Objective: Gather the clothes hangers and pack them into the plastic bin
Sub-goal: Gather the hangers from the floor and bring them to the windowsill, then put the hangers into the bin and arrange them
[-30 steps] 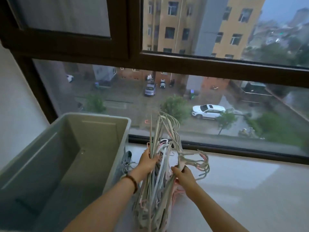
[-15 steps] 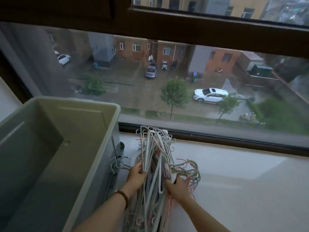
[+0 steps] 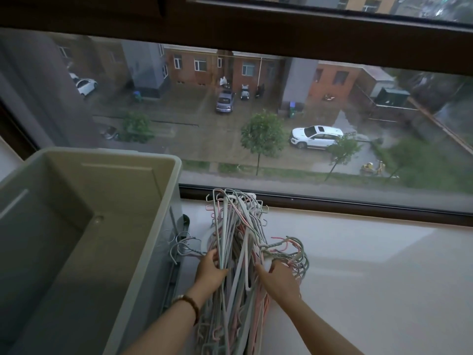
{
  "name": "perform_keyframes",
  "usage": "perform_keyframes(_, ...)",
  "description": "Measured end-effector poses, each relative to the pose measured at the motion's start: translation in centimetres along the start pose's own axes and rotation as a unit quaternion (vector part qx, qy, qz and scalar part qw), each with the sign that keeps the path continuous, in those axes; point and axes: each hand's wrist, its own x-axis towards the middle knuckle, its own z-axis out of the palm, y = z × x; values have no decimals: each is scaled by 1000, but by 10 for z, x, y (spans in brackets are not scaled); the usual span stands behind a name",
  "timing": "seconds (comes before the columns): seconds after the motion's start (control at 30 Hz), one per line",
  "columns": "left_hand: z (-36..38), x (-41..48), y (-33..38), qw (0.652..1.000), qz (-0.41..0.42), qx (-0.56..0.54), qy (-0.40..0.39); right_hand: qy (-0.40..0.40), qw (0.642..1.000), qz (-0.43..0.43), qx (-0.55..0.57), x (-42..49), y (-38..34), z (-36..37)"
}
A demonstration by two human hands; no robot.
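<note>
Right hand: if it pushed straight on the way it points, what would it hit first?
The right hand grips the hangers; their tangled hooks lie straight ahead. Beyond, probably the window frame, though depth is unclear.

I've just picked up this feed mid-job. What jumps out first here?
A thick bundle of pastel hangers rests on the white windowsill in the middle, with the left hand and the right hand gripping it from either side. To its left stands a big grey plastic bin, open, with no hangers showing inside. Behind, the window looks down on a wet street with a white car.
</note>
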Motion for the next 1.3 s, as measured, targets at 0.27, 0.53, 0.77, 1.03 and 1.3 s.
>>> perform_keyframes(0.27, 1, -4, -9, 995, 78, 54, 33, -58, 984, 43, 162, -2, 8, 18)
perform_keyframes(0.53, 0, -17, 3, 991, 116, -29, 59, 19, 966, 1, 257, -16, 7, 7)
perform_keyframes(0.77, -10, -39, 40, 978, 171, -101, 56, 9, 934, -82, 348, -38, -19, -28)
perform_keyframes(1.03, -41, -65, 79, 963, 228, -124, 71, -6, 902, -135, 411, -60, -58, -66)
perform_keyframes(1.3, -120, -113, 128, 939, 288, -156, 102, -9, 873, -216, 437, -98, -129, -100)
